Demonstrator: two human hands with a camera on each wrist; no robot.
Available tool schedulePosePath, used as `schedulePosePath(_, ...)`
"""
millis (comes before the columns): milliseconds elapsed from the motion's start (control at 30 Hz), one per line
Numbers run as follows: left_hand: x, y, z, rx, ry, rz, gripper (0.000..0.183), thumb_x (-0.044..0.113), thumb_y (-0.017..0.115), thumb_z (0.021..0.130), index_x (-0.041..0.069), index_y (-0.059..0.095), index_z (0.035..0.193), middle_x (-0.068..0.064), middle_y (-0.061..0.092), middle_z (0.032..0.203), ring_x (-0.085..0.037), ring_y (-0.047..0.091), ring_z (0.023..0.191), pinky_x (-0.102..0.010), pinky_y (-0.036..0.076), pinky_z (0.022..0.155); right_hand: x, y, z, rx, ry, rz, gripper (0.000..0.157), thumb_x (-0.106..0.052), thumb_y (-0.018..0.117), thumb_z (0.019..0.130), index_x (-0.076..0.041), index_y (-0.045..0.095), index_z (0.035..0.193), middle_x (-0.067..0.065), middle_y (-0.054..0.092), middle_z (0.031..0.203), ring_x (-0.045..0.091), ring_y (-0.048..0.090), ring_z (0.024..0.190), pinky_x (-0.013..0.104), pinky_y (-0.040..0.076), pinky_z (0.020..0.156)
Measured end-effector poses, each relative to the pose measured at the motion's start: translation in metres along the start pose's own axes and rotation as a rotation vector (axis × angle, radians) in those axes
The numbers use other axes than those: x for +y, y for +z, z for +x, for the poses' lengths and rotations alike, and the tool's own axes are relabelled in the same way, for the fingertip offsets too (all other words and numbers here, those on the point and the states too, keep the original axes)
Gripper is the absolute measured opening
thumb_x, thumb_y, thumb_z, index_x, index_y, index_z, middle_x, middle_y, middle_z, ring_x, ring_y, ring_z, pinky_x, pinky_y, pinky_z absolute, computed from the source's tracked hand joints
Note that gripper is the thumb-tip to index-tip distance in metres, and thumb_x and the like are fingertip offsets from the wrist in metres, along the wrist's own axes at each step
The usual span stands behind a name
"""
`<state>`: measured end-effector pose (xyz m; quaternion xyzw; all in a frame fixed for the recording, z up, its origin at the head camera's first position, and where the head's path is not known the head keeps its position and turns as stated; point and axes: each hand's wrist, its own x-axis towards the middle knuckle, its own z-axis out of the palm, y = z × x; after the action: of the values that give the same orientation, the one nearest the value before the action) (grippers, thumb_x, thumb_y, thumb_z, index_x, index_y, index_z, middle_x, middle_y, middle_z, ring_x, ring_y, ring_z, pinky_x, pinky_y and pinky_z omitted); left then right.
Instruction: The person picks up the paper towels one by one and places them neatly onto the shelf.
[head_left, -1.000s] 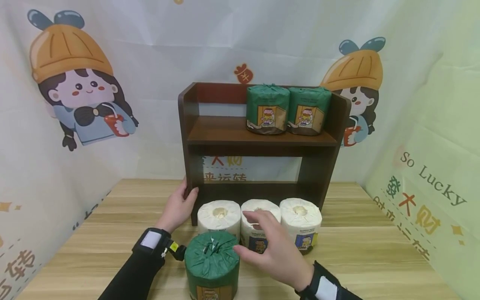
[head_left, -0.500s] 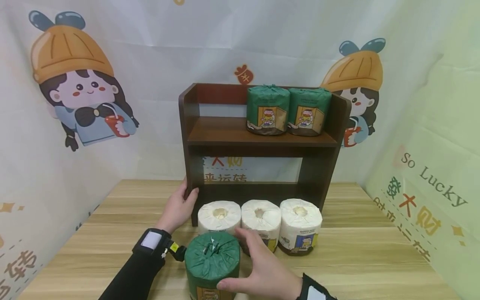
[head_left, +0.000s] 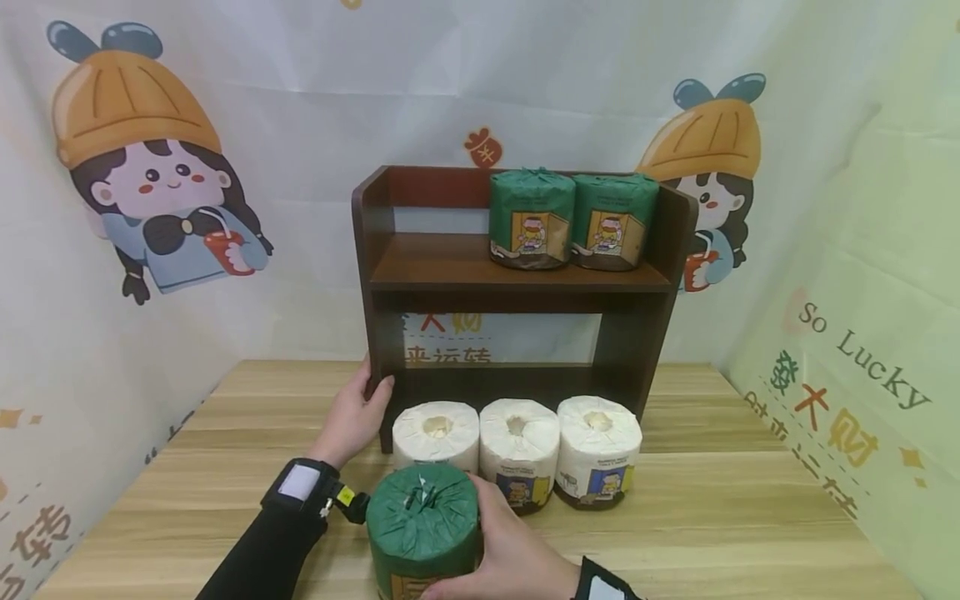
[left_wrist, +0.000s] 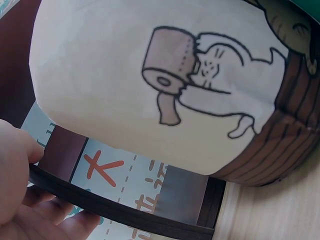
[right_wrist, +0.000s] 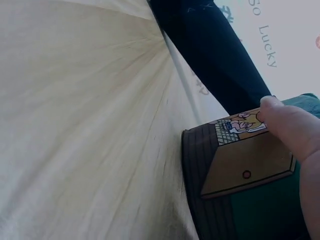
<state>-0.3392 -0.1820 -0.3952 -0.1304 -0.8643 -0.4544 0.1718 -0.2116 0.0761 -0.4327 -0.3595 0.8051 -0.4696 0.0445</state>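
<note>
My left hand grips the left side panel of a dark brown two-tier shelf. In the left wrist view its thumb lies on one side of the panel edge and the fingers on the other. A green-wrapped toilet roll stands upright at the front, and my right hand grips it from the right. Its thumb presses the printed front in the right wrist view; the other fingertips are hidden behind the roll. Three white-wrapped toilet rolls, left, middle and right, line up before the shelf.
Two more green toilet rolls, one beside the other, occupy the right part of the upper tier. The wood-grain table is bordered by a printed cloth backdrop behind and at both sides.
My right hand has come down and left from above the middle white roll, and its spread fingers have closed around the green roll. The left hand stays on the shelf panel.
</note>
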Motion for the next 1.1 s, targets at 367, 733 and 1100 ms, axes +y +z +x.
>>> schedulePosePath(367, -0.0015, -0.0032, -0.0004, 0.009, 0.007, -0.006, 0.056, 0.035, 0.044, 0.107, 0.019, 0.024, 0.157, -0.019, 0.043, 0.145, -0.032, 0.046, 0.124, -0.057, 0.045, 0.097, 0.0022, 0.0028, 0.0024, 0.01, 0.028, 0.055, 0.1, -0.049, 0.088, 0.069, -0.035, 0.026, 0.145, -0.01, 0.036, 0.137, 0.009, 0.039, 0.123, 0.046, 0.038, 0.104)
schedulePosePath(733, 0.0011, -0.0023, -0.0017, 0.0, -0.013, 0.02, 0.058, 0.037, 0.044, 0.107, 0.021, 0.021, 0.158, -0.014, 0.039, 0.149, -0.032, 0.044, 0.126, -0.056, 0.045, 0.097, 0.0034, 0.0045, -0.004, 0.014, 0.109, 0.009, 0.093, -0.055, 0.087, 0.068, -0.039, 0.031, 0.141, -0.009, 0.037, 0.129, 0.012, 0.036, 0.118, 0.046, 0.04, 0.097)
schedulePosePath(1100, 0.0019, -0.0009, -0.0018, -0.004, -0.004, 0.014, 0.057, 0.029, 0.046, 0.107, 0.027, 0.019, 0.158, -0.014, 0.039, 0.149, -0.032, 0.043, 0.126, -0.056, 0.045, 0.097, 0.0035, 0.005, -0.0037, -0.01, 0.041, 0.184, 0.089, -0.04, 0.089, 0.072, -0.036, 0.033, 0.142, -0.01, 0.044, 0.135, 0.012, 0.043, 0.121, 0.048, 0.037, 0.102)
